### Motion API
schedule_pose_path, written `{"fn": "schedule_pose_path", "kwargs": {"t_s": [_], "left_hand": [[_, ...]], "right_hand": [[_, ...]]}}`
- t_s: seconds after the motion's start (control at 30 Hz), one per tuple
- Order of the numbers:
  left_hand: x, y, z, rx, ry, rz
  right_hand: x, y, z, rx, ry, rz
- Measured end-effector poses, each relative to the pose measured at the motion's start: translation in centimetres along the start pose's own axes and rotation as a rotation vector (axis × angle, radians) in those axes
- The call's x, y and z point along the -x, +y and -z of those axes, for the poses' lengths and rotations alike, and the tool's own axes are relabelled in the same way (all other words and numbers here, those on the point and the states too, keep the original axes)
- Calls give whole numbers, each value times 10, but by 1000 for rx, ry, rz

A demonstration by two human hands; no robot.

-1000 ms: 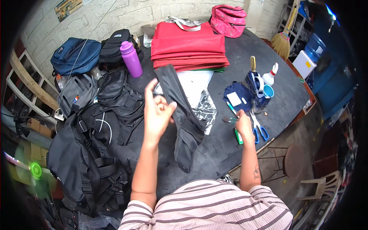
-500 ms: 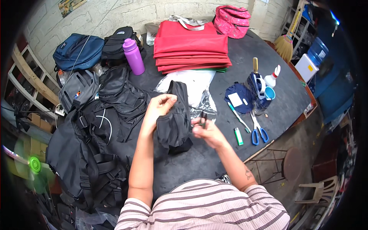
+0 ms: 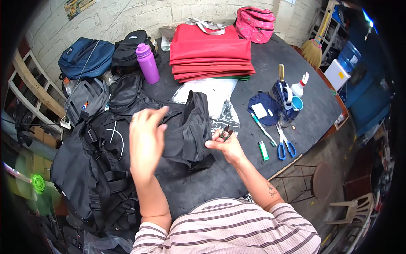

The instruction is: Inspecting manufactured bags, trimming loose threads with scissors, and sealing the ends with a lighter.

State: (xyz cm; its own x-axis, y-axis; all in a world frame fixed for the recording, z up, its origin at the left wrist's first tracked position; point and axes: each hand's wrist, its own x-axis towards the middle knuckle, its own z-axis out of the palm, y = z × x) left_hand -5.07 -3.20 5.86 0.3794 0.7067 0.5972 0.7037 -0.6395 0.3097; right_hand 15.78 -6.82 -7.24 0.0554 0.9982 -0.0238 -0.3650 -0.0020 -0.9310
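A small black fabric bag (image 3: 190, 137) lies on the dark table in front of me, its upper part standing up and its lower part spread out to the left. My right hand (image 3: 226, 146) is closed around small dark thread snips (image 3: 227, 132), blades pointing up, and the thumb touches the bag's right edge. To the bag's left, my left hand (image 3: 147, 137) is raised with its fingers apart and holds nothing; motion blurs it slightly.
Red folded bags (image 3: 211, 53) are stacked at the back beside a purple bottle (image 3: 148, 65). Black backpacks (image 3: 80, 178) crowd the left. On the right lie blue-handled scissors (image 3: 286, 146), a toothbrush (image 3: 262, 128), a green lighter (image 3: 263, 150) and a white spray bottle (image 3: 299, 86).
My left hand has let go of the black bag and moved left toward me. The bag has opened out to the left, while my right hand still has the snips at its right edge.
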Motion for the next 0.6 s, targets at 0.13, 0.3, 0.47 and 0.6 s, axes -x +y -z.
{"fn": "schedule_pose_path", "kwargs": {"t_s": [0.13, 0.3, 0.47, 0.6], "left_hand": [[-6, 42, -38, 23, -131, -243], [6, 5, -102, 377, -126, -113], [21, -4, -110, 1066, -168, 258], [17, 1, -87, 842, -178, 67]], "right_hand": [[-1, -11, -3, 72, -20, 18], [2, -9, 3, 115, -46, 1], [8, -12, 5, 68, -94, -48], [7, -12, -2, 103, -111, -13]]}}
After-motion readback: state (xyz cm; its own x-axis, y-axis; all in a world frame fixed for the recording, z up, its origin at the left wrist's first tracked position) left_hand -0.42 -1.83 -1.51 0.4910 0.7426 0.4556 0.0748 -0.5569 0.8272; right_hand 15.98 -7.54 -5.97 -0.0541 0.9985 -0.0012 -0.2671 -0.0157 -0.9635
